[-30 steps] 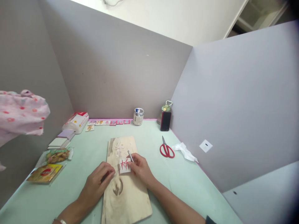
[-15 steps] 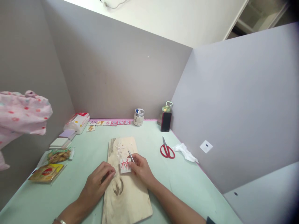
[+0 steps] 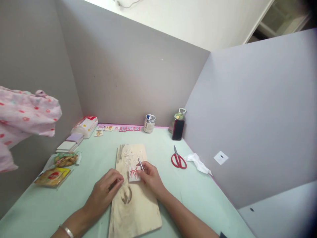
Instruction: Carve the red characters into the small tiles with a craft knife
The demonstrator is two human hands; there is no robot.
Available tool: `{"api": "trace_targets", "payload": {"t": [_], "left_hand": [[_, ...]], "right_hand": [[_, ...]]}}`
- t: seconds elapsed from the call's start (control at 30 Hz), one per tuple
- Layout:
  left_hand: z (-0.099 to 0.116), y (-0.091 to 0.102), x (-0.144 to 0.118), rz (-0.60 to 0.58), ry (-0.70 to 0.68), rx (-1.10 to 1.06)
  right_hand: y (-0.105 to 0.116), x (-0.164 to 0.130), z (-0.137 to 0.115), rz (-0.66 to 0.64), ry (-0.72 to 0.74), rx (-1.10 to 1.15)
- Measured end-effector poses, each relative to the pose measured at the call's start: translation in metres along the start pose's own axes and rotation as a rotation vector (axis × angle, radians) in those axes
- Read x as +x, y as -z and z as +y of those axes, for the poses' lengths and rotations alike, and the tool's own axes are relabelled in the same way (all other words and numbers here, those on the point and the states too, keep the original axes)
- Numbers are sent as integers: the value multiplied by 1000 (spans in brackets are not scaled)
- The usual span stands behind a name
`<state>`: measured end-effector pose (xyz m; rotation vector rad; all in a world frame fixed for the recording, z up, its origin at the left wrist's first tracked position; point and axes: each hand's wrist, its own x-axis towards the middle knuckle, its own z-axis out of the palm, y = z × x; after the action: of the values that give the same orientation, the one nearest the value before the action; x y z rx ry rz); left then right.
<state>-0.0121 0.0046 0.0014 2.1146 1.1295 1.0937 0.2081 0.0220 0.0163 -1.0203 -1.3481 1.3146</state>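
Observation:
A pale wooden board (image 3: 135, 205) lies lengthwise on the mint-green table. On it sits a small white block with a red character (image 3: 133, 174), with white shavings (image 3: 128, 156) scattered just beyond it. My right hand (image 3: 151, 178) grips a thin metal carving tool (image 3: 140, 164) whose tip rests at the block's right edge. My left hand (image 3: 105, 193) rests curled at the board's left edge, fingertips touching or almost touching the block's left side.
Red scissors (image 3: 178, 160) and a crumpled tissue (image 3: 198, 162) lie to the right. A jar (image 3: 149, 123), a phone leaning on a bottle (image 3: 177, 129) and a row of character tiles (image 3: 119, 128) line the back wall. Snack packets (image 3: 53, 176), blank blocks (image 3: 66, 145) and pink cloth (image 3: 24, 115) are at left.
Only my view has shifted slightly; both hands, the tool and the block stay in the same pose on the board.

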Motion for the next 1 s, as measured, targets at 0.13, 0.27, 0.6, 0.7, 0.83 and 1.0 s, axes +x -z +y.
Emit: {"api": "trace_targets", "payload": {"t": [0.13, 0.27, 0.6, 0.7, 0.83, 1.0], "left_hand": [[0, 0, 0, 0, -10, 1], [0, 0, 1, 11, -11, 0], [-3, -4, 1, -22, -2, -6], [-4, -5, 2, -30, -6, -8], [-6, -6, 0, -31, 4, -11], [-7, -6, -1, -33, 16, -16]], "right_hand": [[0, 0, 0, 2, -1, -1], [0, 0, 2, 5, 3, 3], [-1, 1, 2, -9, -8, 34], [-2, 0, 0, -7, -7, 37], [-1, 1, 1, -9, -7, 45], [0, 2, 4, -6, -1, 47]]}}
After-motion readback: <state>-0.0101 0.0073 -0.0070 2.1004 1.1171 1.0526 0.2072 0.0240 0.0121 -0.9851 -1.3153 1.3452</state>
